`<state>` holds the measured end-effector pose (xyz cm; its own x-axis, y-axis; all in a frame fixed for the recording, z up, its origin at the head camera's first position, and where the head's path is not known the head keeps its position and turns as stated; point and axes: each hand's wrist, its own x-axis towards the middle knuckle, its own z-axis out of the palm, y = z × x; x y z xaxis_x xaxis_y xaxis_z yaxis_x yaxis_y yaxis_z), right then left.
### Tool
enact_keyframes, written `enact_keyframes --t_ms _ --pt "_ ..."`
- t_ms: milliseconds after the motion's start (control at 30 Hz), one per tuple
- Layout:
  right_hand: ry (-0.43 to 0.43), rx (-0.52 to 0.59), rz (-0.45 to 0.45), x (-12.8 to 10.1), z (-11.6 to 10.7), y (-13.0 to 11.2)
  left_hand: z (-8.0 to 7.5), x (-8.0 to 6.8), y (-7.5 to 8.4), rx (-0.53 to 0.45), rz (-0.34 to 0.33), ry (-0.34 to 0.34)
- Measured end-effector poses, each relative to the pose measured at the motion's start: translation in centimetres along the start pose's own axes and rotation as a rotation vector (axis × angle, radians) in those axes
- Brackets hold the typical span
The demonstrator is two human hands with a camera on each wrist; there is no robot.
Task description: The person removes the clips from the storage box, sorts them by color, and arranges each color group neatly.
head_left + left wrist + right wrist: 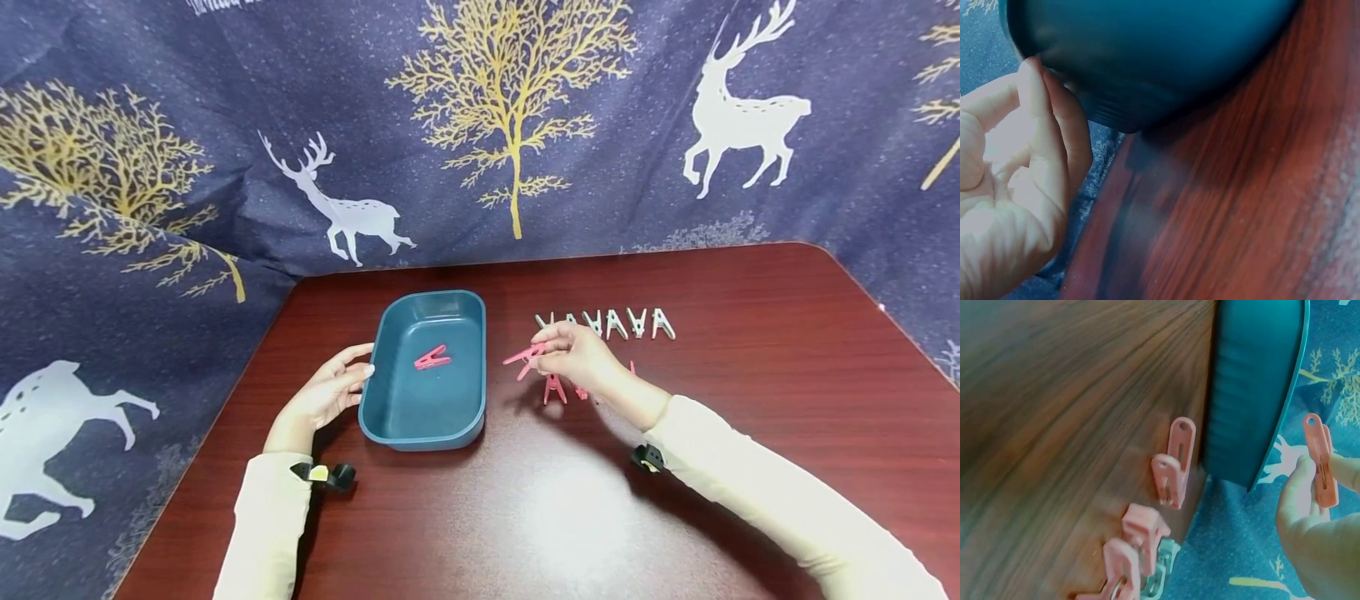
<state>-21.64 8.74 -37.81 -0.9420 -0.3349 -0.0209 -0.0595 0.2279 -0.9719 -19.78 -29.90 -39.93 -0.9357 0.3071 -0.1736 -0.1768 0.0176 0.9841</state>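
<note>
My left hand (330, 393) grips the left rim of a blue plastic bin (420, 410); in the left wrist view its fingertips meet the bin's edge. One pink clothespin (432, 358) lies inside the bin. Between the bin and the row of clips, my right hand (581, 360) pinches another pink clothespin (1320, 464) between thumb and fingers, raised above the table. Below that hand, several pink clothespins stand on the table, among them a near one (555, 389); the hand and wrist partly cover the others.
A row of several pale green clothespins (617, 325) stands behind the right hand. The dark red wooden table (765, 358) ends at a blue cloth backdrop (600, 192) with deer and trees. Black straps with small devices (341, 477) sit at both wrists.
</note>
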Motion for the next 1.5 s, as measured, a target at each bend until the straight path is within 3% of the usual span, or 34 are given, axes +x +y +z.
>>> enact_keyframes --t_ms 300,633,900,1267,1500 --pt "0.007 -0.14 -0.027 -0.9 -1.8 0.3 -0.9 0.4 -1.1 0.0 0.036 -0.021" --pt "0.042 -0.109 -0.045 -1.8 -3.6 0.8 -1.5 0.5 -1.3 0.019 0.048 -0.035" --pt "0.066 -0.013 -0.012 -2.6 -4.9 0.7 -1.7 0.3 -1.3 0.038 0.039 -0.019" --pt "0.08 0.014 -0.02 -3.5 -7.3 1.5 -1.5 0.8 -1.5 0.035 0.029 -0.024" --pt "0.089 0.091 -0.005 -4.3 -8.7 2.2 -1.3 0.9 -1.7 0.039 0.036 -0.038"
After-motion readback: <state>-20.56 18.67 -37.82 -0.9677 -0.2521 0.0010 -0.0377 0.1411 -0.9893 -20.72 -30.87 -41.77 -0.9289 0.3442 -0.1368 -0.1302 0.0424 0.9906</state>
